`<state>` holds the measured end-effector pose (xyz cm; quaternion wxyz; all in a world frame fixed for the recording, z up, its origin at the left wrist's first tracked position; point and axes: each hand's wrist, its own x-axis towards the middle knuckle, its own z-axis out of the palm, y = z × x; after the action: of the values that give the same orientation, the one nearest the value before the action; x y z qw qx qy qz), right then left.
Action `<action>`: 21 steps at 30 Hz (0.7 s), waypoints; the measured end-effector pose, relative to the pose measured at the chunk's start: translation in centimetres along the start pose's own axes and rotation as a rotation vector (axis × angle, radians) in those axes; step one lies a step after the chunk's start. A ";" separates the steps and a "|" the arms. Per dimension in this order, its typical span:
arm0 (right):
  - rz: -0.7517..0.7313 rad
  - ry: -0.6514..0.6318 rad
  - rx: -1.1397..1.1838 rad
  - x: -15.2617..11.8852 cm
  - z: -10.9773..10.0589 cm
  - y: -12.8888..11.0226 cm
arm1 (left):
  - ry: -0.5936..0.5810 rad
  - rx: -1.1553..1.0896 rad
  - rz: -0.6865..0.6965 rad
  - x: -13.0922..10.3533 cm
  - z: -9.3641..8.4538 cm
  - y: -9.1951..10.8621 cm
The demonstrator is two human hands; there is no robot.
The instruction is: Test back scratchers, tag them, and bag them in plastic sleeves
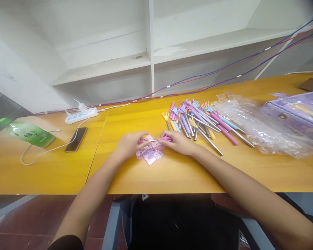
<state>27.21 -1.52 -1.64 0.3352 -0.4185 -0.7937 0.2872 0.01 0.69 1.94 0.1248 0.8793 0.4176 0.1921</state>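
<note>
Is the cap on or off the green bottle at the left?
On: the green cap sits over the neck of the bottle.

"From where is the scene viewed?"

"From head height; the table (pixel 125 180) is faced forward and downward."

"How near?"

"The left hand (pixel 130 144) and right hand (pixel 178 141) are seen closely, the shelving (pixel 153 48) farther off."

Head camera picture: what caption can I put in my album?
Two hands hold a pink back scratcher above little pink cards.
</note>
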 end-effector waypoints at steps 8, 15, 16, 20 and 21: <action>-0.358 -0.019 -0.801 1.0 -0.3 -1.0 | -0.129 0.502 0.214 0.3 0.7 0.4; -0.238 0.004 -0.868 -2.2 -6.6 -1.0 | 0.070 0.494 0.264 -0.5 -4.5 -5.0; -0.213 0.004 -0.865 -3.6 -8.7 -0.3 | 0.080 0.503 0.253 -1.0 -5.8 -6.1; -0.102 0.114 -0.924 -10.5 -17.2 3.5 | 0.169 0.478 0.153 -4.0 -10.6 -9.8; -0.090 0.142 -0.924 -12.1 -18.8 4.4 | 0.171 0.468 0.136 -4.8 -11.3 -10.1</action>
<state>48.94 -6.49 3.05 0.1792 -0.5076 -0.8309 -0.1405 -14.72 3.85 7.13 -0.1312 0.8909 0.3995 0.1717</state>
